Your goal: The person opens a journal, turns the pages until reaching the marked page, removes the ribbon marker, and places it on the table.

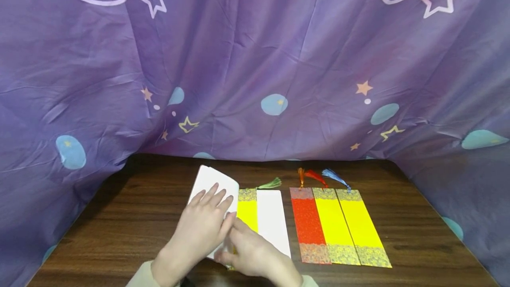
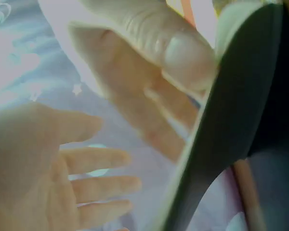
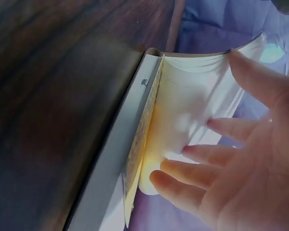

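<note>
A book (image 1: 272, 223) with blank white pages lies open on the table, its left pages lifted and curved. My left hand (image 1: 203, 227) lies over those lifted pages, fingers spread, and its fingers look straight in the left wrist view. Lower, by the middle of the book, is my right hand (image 1: 259, 251). In the right wrist view its thumb and outstretched fingers (image 3: 216, 154) are against or close to the curved pages (image 3: 188, 91). Between the pages, near the spine, lies a yellow bookmark (image 1: 248, 211) with patterned ends; a green tassel (image 1: 271, 184) sticks out above. Its lower end is hidden by the hands.
To the right of the book, three bookmarks lie side by side: a red one (image 1: 308, 225) with an orange tassel, a yellow one (image 1: 334, 223) with a red tassel, and another yellow one (image 1: 361, 225) with a blue tassel. A purple patterned cloth (image 1: 255, 70) hangs behind the table.
</note>
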Action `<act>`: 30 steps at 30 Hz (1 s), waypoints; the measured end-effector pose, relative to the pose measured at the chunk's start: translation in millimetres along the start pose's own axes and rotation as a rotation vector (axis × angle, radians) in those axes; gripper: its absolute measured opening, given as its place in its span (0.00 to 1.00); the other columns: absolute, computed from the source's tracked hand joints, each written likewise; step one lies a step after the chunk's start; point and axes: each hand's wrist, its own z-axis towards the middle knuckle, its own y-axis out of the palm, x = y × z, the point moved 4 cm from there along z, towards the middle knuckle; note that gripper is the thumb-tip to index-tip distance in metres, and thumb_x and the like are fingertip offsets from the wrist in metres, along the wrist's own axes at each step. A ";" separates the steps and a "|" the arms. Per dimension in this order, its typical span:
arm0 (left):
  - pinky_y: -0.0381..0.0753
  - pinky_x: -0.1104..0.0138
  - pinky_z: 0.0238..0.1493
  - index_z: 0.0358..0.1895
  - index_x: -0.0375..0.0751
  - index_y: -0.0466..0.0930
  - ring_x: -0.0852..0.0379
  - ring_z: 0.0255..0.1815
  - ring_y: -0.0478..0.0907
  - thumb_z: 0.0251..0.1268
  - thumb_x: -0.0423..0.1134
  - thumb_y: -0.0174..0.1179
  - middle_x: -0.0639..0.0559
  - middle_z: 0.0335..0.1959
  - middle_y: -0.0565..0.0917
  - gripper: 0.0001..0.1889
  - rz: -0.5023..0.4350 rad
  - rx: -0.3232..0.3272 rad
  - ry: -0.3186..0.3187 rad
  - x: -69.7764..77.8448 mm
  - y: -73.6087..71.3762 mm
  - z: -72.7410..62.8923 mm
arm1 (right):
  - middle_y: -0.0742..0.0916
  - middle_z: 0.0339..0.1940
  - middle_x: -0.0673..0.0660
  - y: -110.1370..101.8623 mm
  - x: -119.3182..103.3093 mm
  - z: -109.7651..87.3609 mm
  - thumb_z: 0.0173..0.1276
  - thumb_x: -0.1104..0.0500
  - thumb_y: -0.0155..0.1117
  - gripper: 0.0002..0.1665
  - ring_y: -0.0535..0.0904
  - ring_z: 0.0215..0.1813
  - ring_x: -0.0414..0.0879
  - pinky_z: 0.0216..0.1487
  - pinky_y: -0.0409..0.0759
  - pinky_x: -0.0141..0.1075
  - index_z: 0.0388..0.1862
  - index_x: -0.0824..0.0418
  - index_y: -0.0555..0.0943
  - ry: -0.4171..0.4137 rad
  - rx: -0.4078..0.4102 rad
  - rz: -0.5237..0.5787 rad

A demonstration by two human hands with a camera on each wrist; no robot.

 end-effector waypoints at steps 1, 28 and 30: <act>0.69 0.46 0.64 0.54 0.40 0.84 0.42 0.66 0.71 0.69 0.48 0.56 0.42 0.57 0.81 0.19 0.001 -0.018 -0.005 1.2 2.1 -0.7 | 0.73 0.69 0.57 -0.4 -0.3 -0.5 0.63 0.47 0.70 0.41 0.71 0.66 0.46 0.66 0.71 0.40 0.70 0.59 0.68 -0.011 -0.003 0.002; 0.52 0.44 0.72 0.64 0.46 0.77 0.40 0.74 0.56 0.71 0.54 0.53 0.44 0.70 0.70 0.25 -0.020 -0.383 -0.112 -30.8 38.0 -4.2 | 0.70 0.71 0.67 -40.4 50.7 -3.0 0.67 0.49 0.66 0.34 0.63 0.72 0.64 0.69 0.61 0.61 0.68 0.61 0.73 0.158 0.217 0.211; 0.51 0.44 0.72 0.64 0.46 0.77 0.39 0.74 0.56 0.71 0.54 0.54 0.44 0.70 0.70 0.25 -0.030 -0.384 -0.117 -32.0 38.2 -4.6 | 0.69 0.71 0.69 -39.3 57.5 -2.7 0.66 0.50 0.66 0.35 0.61 0.72 0.65 0.69 0.59 0.62 0.69 0.62 0.71 0.236 0.250 0.225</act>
